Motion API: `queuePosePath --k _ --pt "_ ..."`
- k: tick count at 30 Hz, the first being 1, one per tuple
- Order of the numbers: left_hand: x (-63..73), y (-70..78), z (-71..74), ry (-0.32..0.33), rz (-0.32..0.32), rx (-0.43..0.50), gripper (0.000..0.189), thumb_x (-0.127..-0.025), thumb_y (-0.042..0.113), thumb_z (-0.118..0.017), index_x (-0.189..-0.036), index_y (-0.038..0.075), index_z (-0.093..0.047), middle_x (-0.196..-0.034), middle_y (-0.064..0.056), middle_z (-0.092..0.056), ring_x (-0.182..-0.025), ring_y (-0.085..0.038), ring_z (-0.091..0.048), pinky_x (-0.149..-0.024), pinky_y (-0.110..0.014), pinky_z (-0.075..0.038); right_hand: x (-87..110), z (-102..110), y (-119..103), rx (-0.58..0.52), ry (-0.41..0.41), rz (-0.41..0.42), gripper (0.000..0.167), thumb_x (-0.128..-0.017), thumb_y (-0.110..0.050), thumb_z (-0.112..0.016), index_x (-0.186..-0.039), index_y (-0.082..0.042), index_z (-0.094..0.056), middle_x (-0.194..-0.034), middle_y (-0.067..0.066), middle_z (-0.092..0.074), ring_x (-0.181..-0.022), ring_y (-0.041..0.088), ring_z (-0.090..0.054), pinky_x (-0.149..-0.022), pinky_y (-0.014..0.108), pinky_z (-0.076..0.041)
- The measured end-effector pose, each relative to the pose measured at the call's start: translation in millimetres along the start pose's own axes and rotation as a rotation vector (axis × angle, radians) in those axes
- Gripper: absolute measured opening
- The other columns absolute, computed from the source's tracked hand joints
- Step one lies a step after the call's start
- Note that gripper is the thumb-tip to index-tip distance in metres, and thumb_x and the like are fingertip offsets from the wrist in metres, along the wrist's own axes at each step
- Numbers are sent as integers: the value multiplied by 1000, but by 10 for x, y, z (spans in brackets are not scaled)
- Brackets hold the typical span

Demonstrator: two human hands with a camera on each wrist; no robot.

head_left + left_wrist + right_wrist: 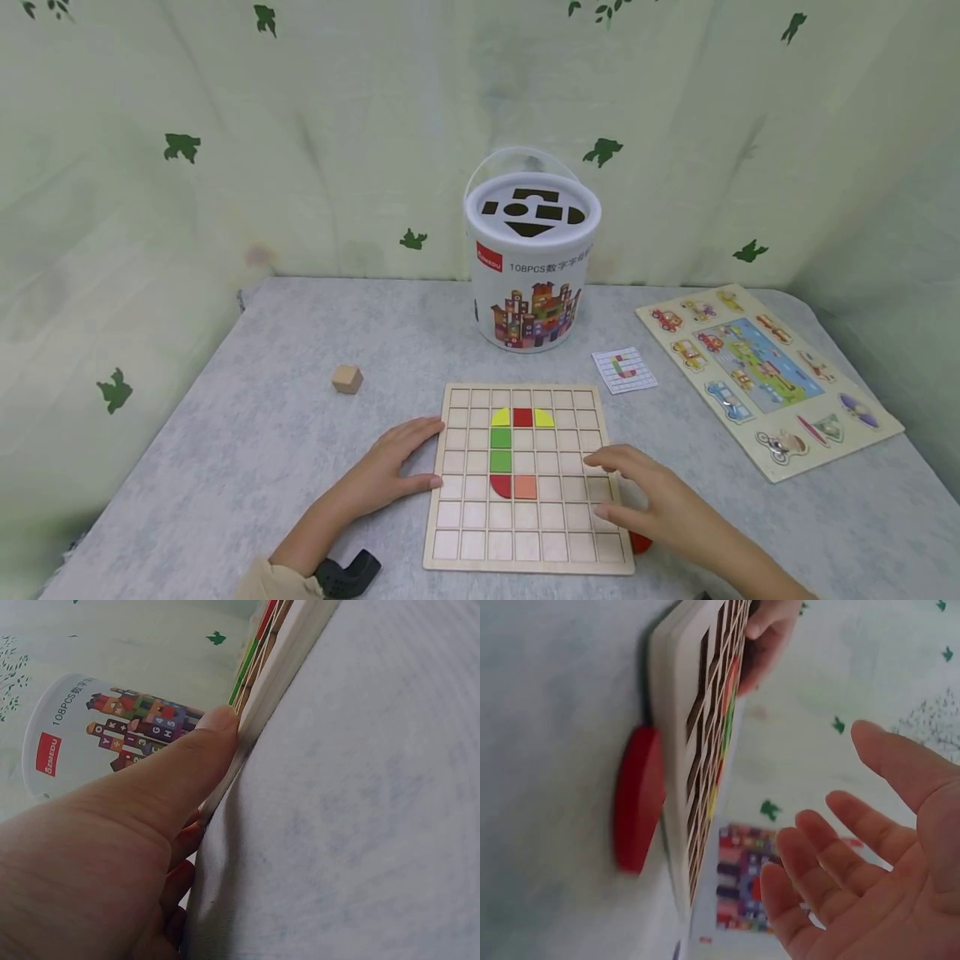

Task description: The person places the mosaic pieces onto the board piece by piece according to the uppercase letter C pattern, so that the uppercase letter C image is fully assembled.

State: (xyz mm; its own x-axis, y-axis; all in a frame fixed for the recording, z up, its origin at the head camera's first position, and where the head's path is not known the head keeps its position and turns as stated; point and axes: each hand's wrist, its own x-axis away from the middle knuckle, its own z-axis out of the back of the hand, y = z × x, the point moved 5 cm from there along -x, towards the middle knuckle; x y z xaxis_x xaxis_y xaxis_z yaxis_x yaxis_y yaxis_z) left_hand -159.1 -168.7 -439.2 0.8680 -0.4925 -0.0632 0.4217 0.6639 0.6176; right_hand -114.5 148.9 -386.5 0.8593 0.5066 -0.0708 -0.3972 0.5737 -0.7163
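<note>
A wooden grid board [465,537] lies on the table, with yellow, red, green and orange tiles [501,450] set in its squares in a C-like outline. My left hand [382,471] touches the board's left edge with fingertips and thumb, the fingers fairly straight. In the left wrist view, the thumb [187,772] rests against the board's side. Above the board's right edge is my right hand [648,496], its fingers spread and nothing between them. Beside that edge, on the table, lies a red curved piece [639,801], mostly hidden by the right hand in the head view.
Behind the board stands a white lidded bucket [531,275] with shaped holes. A small pattern card [624,371] lies right of it, near a wooden picture puzzle [772,375]. To the left are a plain wooden cube [347,379] and, by the left wrist, a black object [351,575].
</note>
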Motion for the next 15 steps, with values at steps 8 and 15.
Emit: queuePosePath --k 8,15 --pt "-9 -1 5 -1 0 1 75 -78 51 -62 -138 14 -37 -141 -4 -34 -129 -27 -26 -101 -51 -22 325 77 242 41 -22 -16 46 -78 -36 -68 -117 -14 -54 -113 -4 -54 -93 11 -52 -77 28 -47" --pt "-4 -7 -1 -3 6 6 76 -78 52 -62 -138 14 -37 -141 -5 -34 -129 -27 -26 -101 -52 -22 432 -21 439 2 -139 -3 35 -81 -39 -64 -109 -19 -57 -108 -8 -51 -95 8 -48 -82 20 -42"
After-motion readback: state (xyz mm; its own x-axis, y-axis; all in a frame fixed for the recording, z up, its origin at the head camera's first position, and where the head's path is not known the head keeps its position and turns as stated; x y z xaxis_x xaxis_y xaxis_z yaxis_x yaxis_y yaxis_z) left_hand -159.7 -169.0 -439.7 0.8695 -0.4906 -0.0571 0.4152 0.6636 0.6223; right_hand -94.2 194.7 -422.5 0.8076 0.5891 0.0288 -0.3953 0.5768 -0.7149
